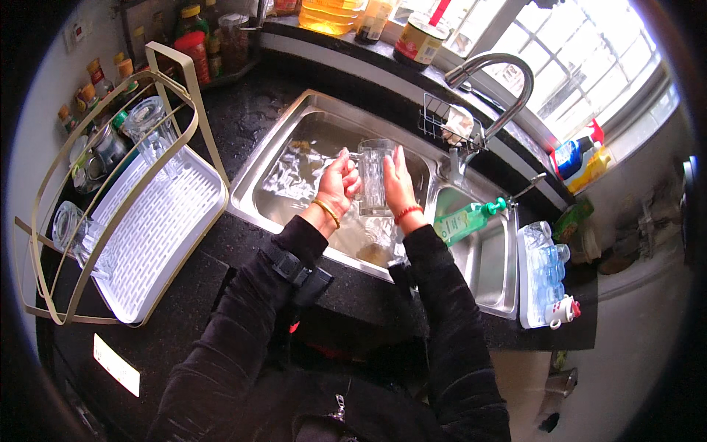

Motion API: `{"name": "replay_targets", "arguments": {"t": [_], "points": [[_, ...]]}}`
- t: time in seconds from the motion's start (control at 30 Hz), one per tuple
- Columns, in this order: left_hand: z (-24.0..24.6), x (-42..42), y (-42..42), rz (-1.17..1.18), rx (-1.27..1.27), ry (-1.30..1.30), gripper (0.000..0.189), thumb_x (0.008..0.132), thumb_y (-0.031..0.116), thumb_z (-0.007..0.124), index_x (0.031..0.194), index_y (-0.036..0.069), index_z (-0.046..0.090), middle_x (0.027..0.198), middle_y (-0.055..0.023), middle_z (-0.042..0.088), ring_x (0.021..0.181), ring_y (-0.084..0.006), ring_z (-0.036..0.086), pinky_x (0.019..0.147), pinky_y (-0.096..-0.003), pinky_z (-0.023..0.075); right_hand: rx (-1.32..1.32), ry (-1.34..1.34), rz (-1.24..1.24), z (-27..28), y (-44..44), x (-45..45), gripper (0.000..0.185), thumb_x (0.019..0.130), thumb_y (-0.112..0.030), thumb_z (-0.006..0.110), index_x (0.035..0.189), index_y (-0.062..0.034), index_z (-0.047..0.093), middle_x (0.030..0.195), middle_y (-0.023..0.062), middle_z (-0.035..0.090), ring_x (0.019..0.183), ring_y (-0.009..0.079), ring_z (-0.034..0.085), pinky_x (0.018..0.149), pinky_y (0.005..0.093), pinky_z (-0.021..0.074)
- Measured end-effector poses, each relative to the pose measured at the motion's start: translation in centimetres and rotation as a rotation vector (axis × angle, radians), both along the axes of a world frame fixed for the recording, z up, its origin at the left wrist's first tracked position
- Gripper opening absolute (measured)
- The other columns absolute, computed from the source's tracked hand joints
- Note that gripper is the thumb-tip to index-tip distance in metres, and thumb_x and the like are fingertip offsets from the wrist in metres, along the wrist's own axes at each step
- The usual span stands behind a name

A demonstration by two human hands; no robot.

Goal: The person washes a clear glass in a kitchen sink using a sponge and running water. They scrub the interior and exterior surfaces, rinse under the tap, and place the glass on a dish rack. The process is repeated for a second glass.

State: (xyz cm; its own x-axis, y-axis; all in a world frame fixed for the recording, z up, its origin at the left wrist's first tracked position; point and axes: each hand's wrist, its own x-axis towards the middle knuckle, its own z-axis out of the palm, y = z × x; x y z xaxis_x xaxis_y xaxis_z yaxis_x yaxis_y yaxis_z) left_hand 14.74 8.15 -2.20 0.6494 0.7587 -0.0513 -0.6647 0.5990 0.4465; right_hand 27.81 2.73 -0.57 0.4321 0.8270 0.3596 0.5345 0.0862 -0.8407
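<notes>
Over the large basin of a stainless steel sink, I hold a clear glass mug upright. My left hand is closed around its handle on the left side. Against the mug's right side lies my right hand, fingers straight and together; its palm is hidden from view. Beneath the mug, rippling water covers the basin floor. A brownish object, too blurred to name, lies in the water near the front wall. In the smaller basin, a green pump bottle leans at a slant.
Left of the sink, a dish rack frames a white slotted tray with glass mugs. A chrome faucet arches behind, near a wire caddy with a cloth. At right, a white tray holds several glasses and a cup.
</notes>
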Motion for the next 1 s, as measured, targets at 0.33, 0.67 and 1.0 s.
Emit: {"name": "replay_targets", "arguments": {"t": [0.33,0.67,1.0], "points": [[1.4,-0.9,0.1,-0.14,0.155,-0.133,0.04,0.088,0.044,0.045,0.062,0.016,0.037,0.042,0.0055,0.024,0.035,-0.0083,0.023,0.043,-0.0237,0.0273,-0.245,0.914,0.212,0.1,-1.8,2.2,0.068,0.083,-0.063,0.035,0.119,-0.0066,0.045,0.101,0.0116,0.056,0.093,0.0213,0.053,0.08,0.0362,0.0431],[1.6,-0.5,-0.7,0.044,0.037,-0.029,0.041,0.087,0.04,0.05,0.058,0.018,0.033,0.042,0.006,0.025,0.034,-0.0071,0.022,0.036,-0.0203,0.0211,0.078,-0.53,-0.158,0.9,-4.0,-4.8,0.061,0.082,-0.022,0.055,0.133,-0.004,0.028,0.132,0.0231,0.031,0.121,0.0395,0.033,0.098,0.0442,0.0303],[1.5,-0.8,-0.1,-0.063,0.115,-0.079,0.04,0.088,0.041,0.047,0.059,0.016,0.036,0.041,0.0053,0.025,0.033,-0.0089,0.023,0.04,-0.0226,0.0252,0.194,0.006,0.265,2.4,-2.5,-0.8,0.059,0.081,-0.031,0.056,0.133,-0.0149,0.033,0.141,0.013,0.023,0.13,0.0295,0.021,0.101,0.0405,0.0268]]}}
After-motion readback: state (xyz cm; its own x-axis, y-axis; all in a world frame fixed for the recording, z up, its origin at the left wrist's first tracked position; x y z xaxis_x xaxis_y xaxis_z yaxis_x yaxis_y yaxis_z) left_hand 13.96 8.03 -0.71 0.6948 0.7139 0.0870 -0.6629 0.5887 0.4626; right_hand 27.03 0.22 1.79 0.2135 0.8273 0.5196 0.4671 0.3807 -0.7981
